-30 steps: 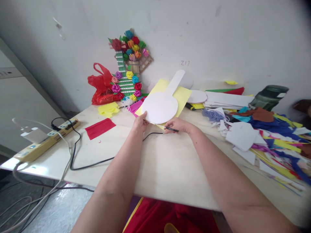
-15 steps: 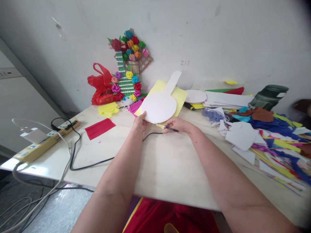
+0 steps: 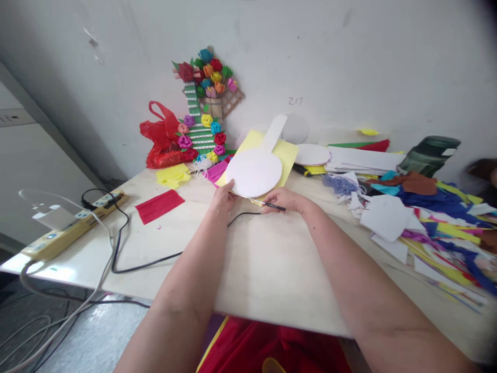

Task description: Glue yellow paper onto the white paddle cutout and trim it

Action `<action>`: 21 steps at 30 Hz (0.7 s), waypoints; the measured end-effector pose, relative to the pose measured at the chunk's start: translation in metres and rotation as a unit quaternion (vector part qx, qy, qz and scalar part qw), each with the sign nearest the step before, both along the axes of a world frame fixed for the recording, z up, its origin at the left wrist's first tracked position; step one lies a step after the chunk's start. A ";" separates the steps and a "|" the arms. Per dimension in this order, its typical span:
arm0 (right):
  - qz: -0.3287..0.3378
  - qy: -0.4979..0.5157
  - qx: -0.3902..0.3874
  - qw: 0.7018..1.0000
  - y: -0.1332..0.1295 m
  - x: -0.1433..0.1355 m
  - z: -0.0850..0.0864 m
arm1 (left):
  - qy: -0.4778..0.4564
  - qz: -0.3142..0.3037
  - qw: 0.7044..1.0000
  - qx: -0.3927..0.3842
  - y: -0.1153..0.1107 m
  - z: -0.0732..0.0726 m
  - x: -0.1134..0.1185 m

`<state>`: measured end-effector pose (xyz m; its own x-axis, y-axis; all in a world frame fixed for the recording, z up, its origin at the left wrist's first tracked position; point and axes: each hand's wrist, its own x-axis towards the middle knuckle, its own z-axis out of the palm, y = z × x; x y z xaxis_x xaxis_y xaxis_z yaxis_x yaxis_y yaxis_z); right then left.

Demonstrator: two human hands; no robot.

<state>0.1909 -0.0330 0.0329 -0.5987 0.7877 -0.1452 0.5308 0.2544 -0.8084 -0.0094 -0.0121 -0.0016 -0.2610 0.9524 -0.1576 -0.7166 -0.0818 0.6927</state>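
A white paddle-shaped card (image 3: 253,173) with a long handle lies over a sheet of yellow paper (image 3: 288,159), both tilted up off the table. My left hand (image 3: 225,196) pinches their near left edge, thumb on top of the white card. In my right hand (image 3: 282,198) are scissors (image 3: 275,206), seen nearly edge-on, with black handles and thin silver blades. The blades point left along the near rim of the round part, close to my left fingers. How far they are apart cannot be made out.
A red crepe strip (image 3: 160,205), yellow scrap (image 3: 173,176) and power strip (image 3: 73,233) lie left; a black cable (image 3: 155,259) crosses the table. Behind stand a red bag (image 3: 161,137) and flower craft (image 3: 202,127). Paper scraps (image 3: 438,223) and a dark bottle (image 3: 430,155) are right.
The handle end of the white card has dipped slightly and shifted a little left, along with the yellow paper. Both hands stay almost in place.
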 end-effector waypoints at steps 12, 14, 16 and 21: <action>0.009 0.011 0.011 1.000 0.003 0.000 -0.006 | -0.008 -0.009 1.000 0.013 0.002 -0.003 0.000; 0.014 0.010 0.022 1.000 0.003 0.000 -0.005 | -0.011 -0.004 1.000 0.007 0.002 -0.002 0.001; 0.015 -0.001 0.031 0.999 0.001 0.000 -0.003 | -0.012 -0.002 1.000 -0.014 0.001 -0.001 0.001; 0.020 -0.028 0.017 0.999 -0.001 -0.003 -0.002 | -0.011 0.006 1.000 -0.020 -0.002 0.003 0.002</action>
<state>0.1882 -0.0340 0.0312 -0.6217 0.7683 -0.1527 0.5633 0.3030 -0.7687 -0.0077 -0.0141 0.0016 -0.2679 0.9422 -0.2012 -0.7315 -0.0630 0.6790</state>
